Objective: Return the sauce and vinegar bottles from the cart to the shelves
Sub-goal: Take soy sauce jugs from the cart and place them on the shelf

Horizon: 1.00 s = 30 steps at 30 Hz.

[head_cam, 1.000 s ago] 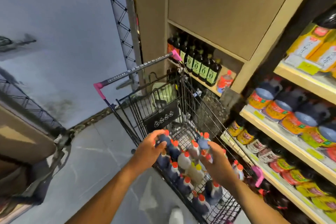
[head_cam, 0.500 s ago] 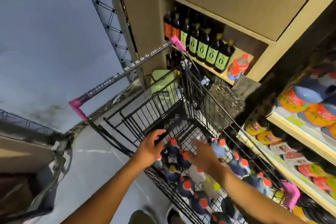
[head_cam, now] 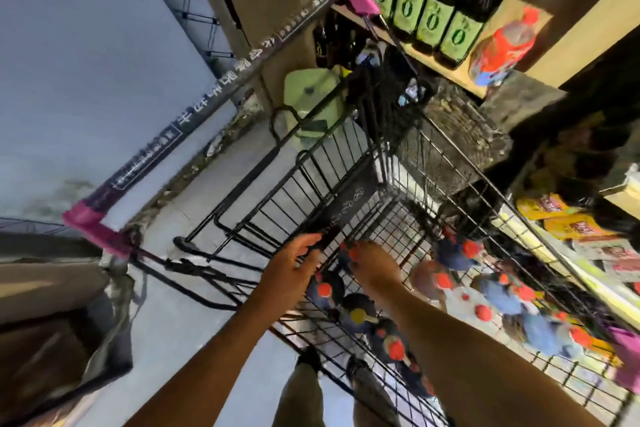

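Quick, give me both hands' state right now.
Left hand: open, fingers straight, touching the cart's black panel.
Right hand: cannot tell; fingers reach down among the bottles, hidden and blurred.

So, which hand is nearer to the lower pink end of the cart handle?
Left. The left hand is to the right of the pink end; the right hand is farther right, over the bottles.

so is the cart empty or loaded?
Loaded: many red-capped bottles sit caps-up in the cart basket, plus one yellow-capped bottle.
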### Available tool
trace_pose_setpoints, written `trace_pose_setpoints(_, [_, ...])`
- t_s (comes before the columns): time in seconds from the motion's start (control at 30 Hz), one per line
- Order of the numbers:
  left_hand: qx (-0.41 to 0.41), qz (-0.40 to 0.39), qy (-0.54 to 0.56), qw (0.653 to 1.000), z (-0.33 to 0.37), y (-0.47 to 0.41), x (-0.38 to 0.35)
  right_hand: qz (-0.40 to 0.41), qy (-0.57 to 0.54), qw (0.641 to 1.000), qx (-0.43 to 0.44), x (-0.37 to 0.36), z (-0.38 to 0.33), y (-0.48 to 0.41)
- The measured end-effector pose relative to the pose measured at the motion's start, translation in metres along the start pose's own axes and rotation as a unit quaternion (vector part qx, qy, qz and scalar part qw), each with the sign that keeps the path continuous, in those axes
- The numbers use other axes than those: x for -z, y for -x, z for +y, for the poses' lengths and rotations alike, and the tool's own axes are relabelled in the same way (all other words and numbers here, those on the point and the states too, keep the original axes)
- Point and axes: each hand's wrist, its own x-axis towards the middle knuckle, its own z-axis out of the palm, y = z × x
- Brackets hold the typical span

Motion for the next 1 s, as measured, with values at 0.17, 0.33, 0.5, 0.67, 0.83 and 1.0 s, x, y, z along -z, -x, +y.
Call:
trace_pose_setpoints(0.17, [-0.002, -0.006, 0.011, 1.000, -0.004, -0.007, 0.007, 0.037, -0.043, 0.997, -0.061, -0.013, 0.006, -0.006])
trace_pose_setpoints(0.33, [-0.001, -0.016, 0.031, 0.999, -0.008, -0.010, 0.012, 0.032, -0.089, 0.994, -0.049, -0.003, 0.014, -0.006])
trace_pose_setpoints(0.5, [-0.016, -0.026, 0.016, 0.999, -0.001, -0.011, 0.015, 0.053, -0.127, 0.990, 0.025, 0.035, 0.025, 0.000])
trace_pose_setpoints(0.67, [-0.033, -0.024, 0.014, 0.999, 0.014, -0.009, 0.014, 0.062, -0.182, 0.972, 0.137, 0.115, 0.012, 0.033])
trace_pose_setpoints(0.83, [-0.001, -0.026, 0.041, 0.999, 0.041, -0.011, 0.009, 0.065, -0.245, 0.941, 0.223, 0.197, -0.016, 0.063])
trace_pose_setpoints(1.0, [0.031, -0.156, 0.247, 0.956, 0.100, 0.004, 0.001, 0.033, -0.321, 0.914, 0.244, 0.233, -0.036, 0.080])
